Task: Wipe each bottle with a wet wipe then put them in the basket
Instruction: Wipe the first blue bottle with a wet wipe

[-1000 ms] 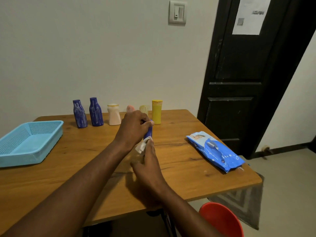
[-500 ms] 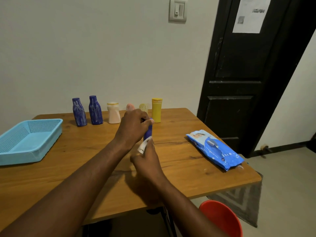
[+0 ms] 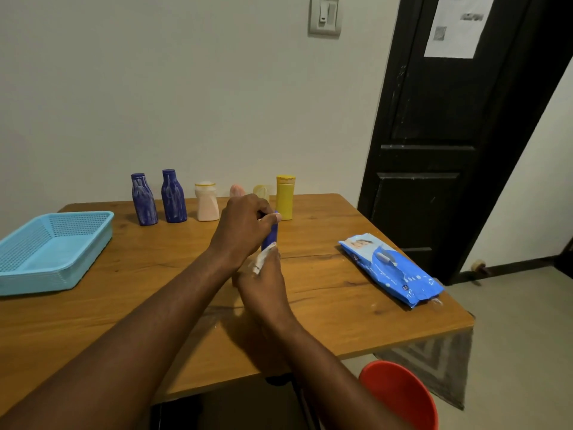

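Between both hands, slim blue bottle (image 3: 270, 238), white wipe (image 3: 263, 259)

Basket (image 3: 55, 252) — light blue, perforated mesh

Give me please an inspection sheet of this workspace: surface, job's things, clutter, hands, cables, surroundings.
Surface: wooden table, pale smears near the hands.
Job's things: blue basket empty at left; five bottles at the back edge, including two dark blue bottles and a yellow bottle; wipes pack at right.
Clutter: nothing seen.
Hands: left hand holds a blue bottle; right hand presses a white wipe on it.
Cables: nothing seen.
Surroundings: black door, wall switch, red seat.
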Demonstrator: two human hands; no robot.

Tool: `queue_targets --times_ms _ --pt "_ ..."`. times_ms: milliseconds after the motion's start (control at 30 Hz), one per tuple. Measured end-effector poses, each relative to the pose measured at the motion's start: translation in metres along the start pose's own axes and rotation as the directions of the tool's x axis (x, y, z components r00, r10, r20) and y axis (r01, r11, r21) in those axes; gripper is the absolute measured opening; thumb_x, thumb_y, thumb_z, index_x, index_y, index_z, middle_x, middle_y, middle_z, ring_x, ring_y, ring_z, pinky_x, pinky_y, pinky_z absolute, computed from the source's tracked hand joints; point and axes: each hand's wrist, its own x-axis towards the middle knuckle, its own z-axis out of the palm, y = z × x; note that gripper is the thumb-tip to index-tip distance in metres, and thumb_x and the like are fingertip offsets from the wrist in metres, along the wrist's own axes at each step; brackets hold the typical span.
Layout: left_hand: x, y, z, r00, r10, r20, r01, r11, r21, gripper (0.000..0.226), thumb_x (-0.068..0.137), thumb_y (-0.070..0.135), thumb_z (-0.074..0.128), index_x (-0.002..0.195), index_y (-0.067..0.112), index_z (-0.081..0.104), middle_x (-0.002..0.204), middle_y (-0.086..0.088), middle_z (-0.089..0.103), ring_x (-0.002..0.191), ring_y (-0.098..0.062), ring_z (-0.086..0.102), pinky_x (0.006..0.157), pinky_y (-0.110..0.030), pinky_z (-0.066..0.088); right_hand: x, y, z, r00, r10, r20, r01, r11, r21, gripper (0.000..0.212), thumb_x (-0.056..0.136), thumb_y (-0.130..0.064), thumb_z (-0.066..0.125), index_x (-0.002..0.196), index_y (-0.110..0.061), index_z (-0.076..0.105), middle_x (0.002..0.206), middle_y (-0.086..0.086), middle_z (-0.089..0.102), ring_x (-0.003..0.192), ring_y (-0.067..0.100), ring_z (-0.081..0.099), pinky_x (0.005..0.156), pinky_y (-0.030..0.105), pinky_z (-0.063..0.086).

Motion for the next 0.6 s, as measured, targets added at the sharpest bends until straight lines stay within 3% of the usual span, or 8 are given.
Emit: queue_targets --times_ms 100,233,367,467,533,600 --pt "0.0 0.001 -0.001 1.0 0.01 0.015 -0.01 1.0 0.01 0.017 0.092 0.026 0.07 0.089 0.013 0.081 0.085 0.004 0.074 0.074 -0.006 0.066 0.076 -0.029 0.056 0.015 -0.012 -0.007 0.999 -0.01 -0.042 0.011 1.0 0.014 0.102 0.088 -0.013 0.069 0.164 -0.023 0.001 0.166 -0.002 0.024 0.147 0.021 0.034 0.101 0.025 0.043" --pt "0.0 0.003 -0.001 1.0 -0.015 0.024 0.015 1.0 0.003 0.016 0.092 0.025 0.07 0.091 0.012 0.08 0.086 0.005 0.074 0.076 -0.005 0.065 0.076 -0.027 0.055 0.025 -0.001 -0.019 0.995 0.091 -0.047 -0.096 0.991 -0.096 0.087 0.087 -0.009 0.069 0.159 -0.019 0.023 0.137 0.004 0.056 0.125 0.022 0.057 0.099 0.039 0.056" --pt "-0.001 0.002 0.0 1.0 -0.021 0.013 0.021 1.0 -0.006 0.017 0.091 0.027 0.071 0.089 0.013 0.079 0.087 0.005 0.074 0.076 -0.005 0.064 0.073 -0.026 0.053 0.003 0.006 -0.007 0.996 0.085 -0.029 -0.088 0.987 -0.136 0.104 0.08 -0.02 0.067 0.162 -0.027 0.004 0.147 0.008 0.048 0.124 0.024 0.058 0.095 0.043 0.058" --pt "-0.002 0.003 -0.001 1.0 -0.004 0.013 0.004 1.0 -0.01 0.017 0.09 0.027 0.071 0.086 0.012 0.08 0.083 0.005 0.075 0.075 -0.005 0.066 0.074 -0.028 0.056 -0.007 0.004 0.005 0.998 -0.022 -0.062 0.017 0.997 -0.076 0.1 0.075 -0.024 0.066 0.158 -0.034 0.01 0.158 0.009 0.038 0.143 0.031 0.044 0.106 0.05 0.052" --pt "-0.002 0.004 -0.003 1.0 0.007 0.018 -0.007 1.0 -0.012 0.016 0.09 0.027 0.071 0.086 0.014 0.08 0.082 0.006 0.075 0.074 -0.002 0.065 0.075 -0.032 0.057 -0.004 -0.008 0.003 0.989 -0.124 -0.079 0.116 0.987 -0.107 0.102 0.084 -0.017 0.067 0.162 -0.029 0.002 0.17 0.001 0.019 0.156 0.021 0.021 0.118 0.032 0.037" --pt "-0.001 0.004 -0.005 1.0 0.008 0.027 -0.008 1.0 -0.02 0.016 0.091 0.027 0.069 0.086 0.016 0.08 0.081 0.008 0.074 0.073 -0.002 0.066 0.076 -0.036 0.058 0.007 -0.018 -0.006 0.977 -0.193 -0.095 0.175 0.969 -0.173 0.102 0.09 -0.012 0.067 0.164 -0.022 -0.002 0.172 -0.004 0.005 0.157 0.013 0.009 0.111 0.01 0.023"
